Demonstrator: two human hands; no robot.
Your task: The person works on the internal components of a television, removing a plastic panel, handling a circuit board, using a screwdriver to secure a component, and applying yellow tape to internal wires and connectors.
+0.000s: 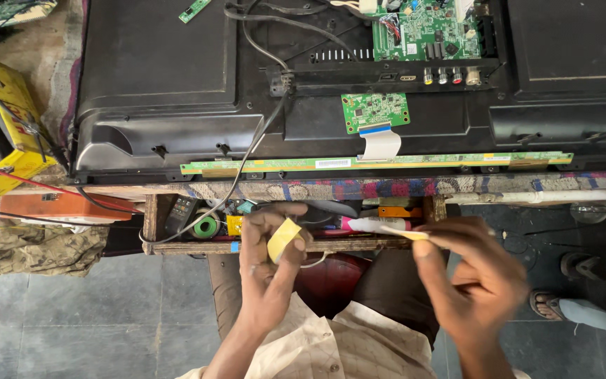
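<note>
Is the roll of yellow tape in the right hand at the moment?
No, the roll of yellow tape is pinched in the left hand, while the right hand holds only a pulled-off strip of tape.

Wooden workbench covered with a patterned, multicoloured cloth, its near edge running left to right. On it lies a large black flat television, back side up, with green circuit boards exposed: a long narrow green strip board along the near edge, a small green board with a white ribbon cable just beyond it, and a larger green main board at the far side. A yellow box rests at the left end.
</note>
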